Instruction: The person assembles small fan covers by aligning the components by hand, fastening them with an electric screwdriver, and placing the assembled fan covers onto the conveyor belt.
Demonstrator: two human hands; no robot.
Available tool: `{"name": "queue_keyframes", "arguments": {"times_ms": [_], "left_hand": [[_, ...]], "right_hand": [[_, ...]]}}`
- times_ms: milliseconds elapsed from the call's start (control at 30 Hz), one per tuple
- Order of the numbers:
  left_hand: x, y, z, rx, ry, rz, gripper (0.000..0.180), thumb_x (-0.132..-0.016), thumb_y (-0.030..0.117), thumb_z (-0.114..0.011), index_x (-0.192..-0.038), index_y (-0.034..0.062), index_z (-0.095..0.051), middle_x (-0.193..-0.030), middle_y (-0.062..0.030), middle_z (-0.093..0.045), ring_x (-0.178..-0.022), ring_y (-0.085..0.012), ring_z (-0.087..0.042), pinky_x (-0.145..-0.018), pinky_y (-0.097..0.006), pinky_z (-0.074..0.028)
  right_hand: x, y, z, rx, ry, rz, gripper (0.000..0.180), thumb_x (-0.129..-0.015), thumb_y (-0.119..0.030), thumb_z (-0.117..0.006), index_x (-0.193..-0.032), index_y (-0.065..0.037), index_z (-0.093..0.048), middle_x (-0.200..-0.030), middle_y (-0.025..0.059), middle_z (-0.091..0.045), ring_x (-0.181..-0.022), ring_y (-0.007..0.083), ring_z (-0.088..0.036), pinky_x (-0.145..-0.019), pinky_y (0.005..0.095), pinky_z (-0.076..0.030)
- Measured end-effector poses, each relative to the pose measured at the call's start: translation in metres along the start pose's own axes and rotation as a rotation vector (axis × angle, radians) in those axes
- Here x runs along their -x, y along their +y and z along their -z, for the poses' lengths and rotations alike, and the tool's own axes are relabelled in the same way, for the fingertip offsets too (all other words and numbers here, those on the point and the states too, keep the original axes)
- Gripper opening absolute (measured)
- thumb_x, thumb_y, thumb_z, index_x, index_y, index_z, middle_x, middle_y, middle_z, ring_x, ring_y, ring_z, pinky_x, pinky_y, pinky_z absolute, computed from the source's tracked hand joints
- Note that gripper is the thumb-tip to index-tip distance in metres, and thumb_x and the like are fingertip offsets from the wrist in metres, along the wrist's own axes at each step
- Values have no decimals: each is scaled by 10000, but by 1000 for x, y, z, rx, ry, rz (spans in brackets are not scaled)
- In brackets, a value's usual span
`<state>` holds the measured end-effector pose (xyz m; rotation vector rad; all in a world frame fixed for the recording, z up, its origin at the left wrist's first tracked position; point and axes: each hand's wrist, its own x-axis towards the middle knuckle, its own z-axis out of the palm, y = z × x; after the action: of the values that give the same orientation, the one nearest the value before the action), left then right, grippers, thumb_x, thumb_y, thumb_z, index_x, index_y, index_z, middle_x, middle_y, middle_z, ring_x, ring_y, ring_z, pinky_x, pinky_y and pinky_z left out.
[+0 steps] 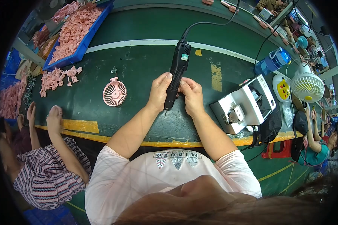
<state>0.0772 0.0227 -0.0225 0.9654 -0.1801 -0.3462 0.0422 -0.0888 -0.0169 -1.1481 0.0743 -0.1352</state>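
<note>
Even indoor light; faint sheen on tabletop (139, 63) toward near edge. Centre fairly sharp; fisheye bows that edge, rim blackened, periphery soft.

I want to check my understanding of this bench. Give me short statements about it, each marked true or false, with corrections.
1. The left hand and right hand are both on the black electric screwdriver. True.
2. The screwdriver's bit is inside the round pink grille. False: they are apart.
3. The blue tray holds pink parts. True.
4. The grille lies right of the screwdriver. False: it lies left.
5. A white fan stands at the right. True.
</note>
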Motion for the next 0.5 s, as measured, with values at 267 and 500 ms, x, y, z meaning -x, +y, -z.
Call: {"name": "queue_keyframes", "arguments": {"times_ms": [267,500], "left_hand": [[1,3,-2,-14,16,-6,299,-882,287,-524,-985,9,-560,-737,-24,-591,-576,-73,-560,-490,-198,-464],[0,2,-2,-4,21,-4,295,-883,274,-525,-999,5,-559,-744,-23,-595,-573,-68,-553,-492,-196,-465]], "right_hand": [[-2,4,2,-14,6,1,180,-879,-88,-473,-950,33,-586,-712,14,-552,-629,85,-488,-556,220,-403],[-1,4,2,-7,2,7,196,-884,-131,-500,-955,29,-589,-731,15,-566,-642,85,-495,-574,225,-409]]}}
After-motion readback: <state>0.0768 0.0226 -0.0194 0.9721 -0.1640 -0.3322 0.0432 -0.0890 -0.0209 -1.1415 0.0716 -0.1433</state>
